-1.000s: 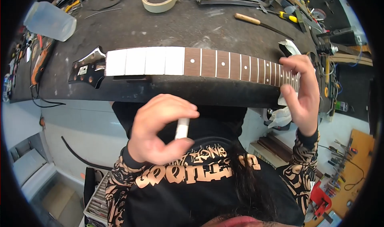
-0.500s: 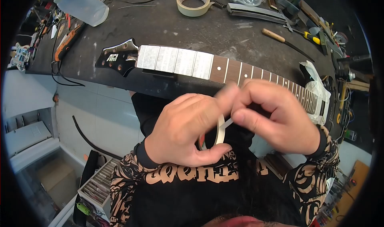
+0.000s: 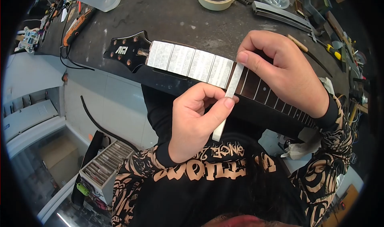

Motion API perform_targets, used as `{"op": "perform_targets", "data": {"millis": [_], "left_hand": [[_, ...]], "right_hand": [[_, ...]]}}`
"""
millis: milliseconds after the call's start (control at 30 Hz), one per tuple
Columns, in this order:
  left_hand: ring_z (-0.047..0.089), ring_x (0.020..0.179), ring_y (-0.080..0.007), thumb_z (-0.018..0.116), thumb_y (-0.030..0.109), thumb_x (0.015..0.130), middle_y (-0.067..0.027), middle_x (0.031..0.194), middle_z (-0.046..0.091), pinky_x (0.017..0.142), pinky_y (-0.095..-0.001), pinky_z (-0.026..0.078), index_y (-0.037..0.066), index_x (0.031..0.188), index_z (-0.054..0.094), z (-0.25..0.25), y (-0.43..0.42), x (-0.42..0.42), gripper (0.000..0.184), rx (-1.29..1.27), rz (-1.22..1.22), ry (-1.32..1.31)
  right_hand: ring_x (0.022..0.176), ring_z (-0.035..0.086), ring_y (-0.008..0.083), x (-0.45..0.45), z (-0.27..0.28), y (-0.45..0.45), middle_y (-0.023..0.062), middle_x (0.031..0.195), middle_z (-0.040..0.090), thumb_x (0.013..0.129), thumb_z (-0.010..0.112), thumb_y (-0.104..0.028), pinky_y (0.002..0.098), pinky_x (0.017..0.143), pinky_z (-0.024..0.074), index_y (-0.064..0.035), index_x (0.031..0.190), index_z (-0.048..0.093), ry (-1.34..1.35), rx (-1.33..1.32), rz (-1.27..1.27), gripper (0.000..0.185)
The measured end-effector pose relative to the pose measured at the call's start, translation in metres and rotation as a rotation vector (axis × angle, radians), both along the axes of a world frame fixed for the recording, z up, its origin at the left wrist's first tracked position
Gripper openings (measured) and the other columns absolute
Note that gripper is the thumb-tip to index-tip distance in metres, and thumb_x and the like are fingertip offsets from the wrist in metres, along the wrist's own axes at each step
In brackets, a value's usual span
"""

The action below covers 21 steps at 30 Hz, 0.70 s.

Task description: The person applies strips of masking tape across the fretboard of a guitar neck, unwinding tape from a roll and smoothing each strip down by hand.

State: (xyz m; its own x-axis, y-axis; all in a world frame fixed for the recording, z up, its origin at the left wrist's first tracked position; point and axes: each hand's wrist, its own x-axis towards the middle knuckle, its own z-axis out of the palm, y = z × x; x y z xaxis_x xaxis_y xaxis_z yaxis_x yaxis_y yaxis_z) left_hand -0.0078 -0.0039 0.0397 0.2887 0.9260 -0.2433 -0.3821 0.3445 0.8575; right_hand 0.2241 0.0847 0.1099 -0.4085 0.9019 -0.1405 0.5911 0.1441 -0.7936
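1. Orange-handled tool (image 3: 78,29): on the bench (image 3: 160,17), well left of both hands, cord trailing.
2. Black headstock (image 3: 127,51): beyond and left of the left hand, white lettering.
3. White covering (image 3: 190,63): on the fretboard (image 3: 251,87), from the headstock end to just beyond the left hand; metal frets show between its sections. This portion appears done.
4. Left hand (image 3: 198,117): thumb and forefinger pinching the tape strip (image 3: 235,83) low down; pale tape hangs beneath.
5. Wide tape roll (image 3: 216,3): well beyond the hands, unheld.
6. Tape strip, cited above: stretched between the hands, across the fretboard beside the covering's edge; whether stuck down, cannot tell.
7. Right hand (image 3: 280,71): thumb against curled fingers, pinching the strip's far end. Fretboard rightward of the strip: uncovered where visible.
8. Wooden-handled tool (image 3: 298,43): just beyond the right hand.
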Motion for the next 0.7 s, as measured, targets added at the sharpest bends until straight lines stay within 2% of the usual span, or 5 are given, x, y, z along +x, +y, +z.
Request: {"op": "perform_targets", "data": {"millis": [167,267,367,467,700], "left_hand": [[0.076,0.1,-0.0094,0.077,0.001,0.111,-0.0133,0.113,0.084,0.087,-0.0258,0.061,-0.006,0.115,0.075,0.001,0.001,0.006,0.009,-0.067,0.069,-0.07],[0.076,0.082,-0.0113,0.073,0.002,0.113,-0.0214,0.11,0.084,0.07,-0.0275,0.063,-0.007,0.113,0.072,-0.002,0.002,0.009,0.009,-0.04,0.095,-0.001],[0.076,0.083,-0.0113,0.073,0.002,0.113,-0.0207,0.108,0.085,0.071,-0.0273,0.063,-0.007,0.112,0.073,0.001,0.002,0.009,0.009,-0.059,0.102,0.014],[0.077,0.104,-0.0127,0.077,0.002,0.112,-0.0159,0.116,0.084,0.092,-0.0284,0.062,-0.007,0.113,0.076,0.001,0.002,0.006,0.009,-0.081,0.087,-0.04],[0.078,0.107,-0.0144,0.076,0.001,0.112,-0.0171,0.118,0.084,0.094,-0.0296,0.062,-0.008,0.113,0.076,0.003,0.001,0.006,0.009,-0.095,0.083,-0.049]], "right_hand": [[0.086,0.061,0.0106,0.0,-0.005,0.01,0.0033,0.089,0.068,0.114,0.071,-0.017,0.0314,0.08,0.0522,0.0033,0.104,0.07,0.004,-0.033,0.025,0.023],[0.085,0.058,0.0083,0.0,-0.008,0.013,0.0012,0.089,0.067,0.115,0.07,-0.018,0.03,0.078,0.0505,0.0026,0.103,0.07,0.016,-0.095,0.027,0.024],[0.084,0.056,0.0062,0.002,-0.01,0.016,-0.0008,0.088,0.065,0.115,0.07,-0.02,0.0287,0.076,0.0486,0.0019,0.102,0.07,0.025,-0.158,0.026,0.025],[0.083,0.054,0.0053,0.003,-0.01,0.017,-0.002,0.087,0.064,0.115,0.07,-0.021,0.0281,0.074,0.0473,0.0013,0.102,0.071,0.029,-0.19,0.028,0.026],[0.081,0.053,0.0045,0.003,-0.008,0.017,-0.0031,0.086,0.063,0.115,0.071,-0.022,0.0274,0.072,0.0461,0.0008,0.102,0.071,0.013,-0.212,0.022,0.026]]}}
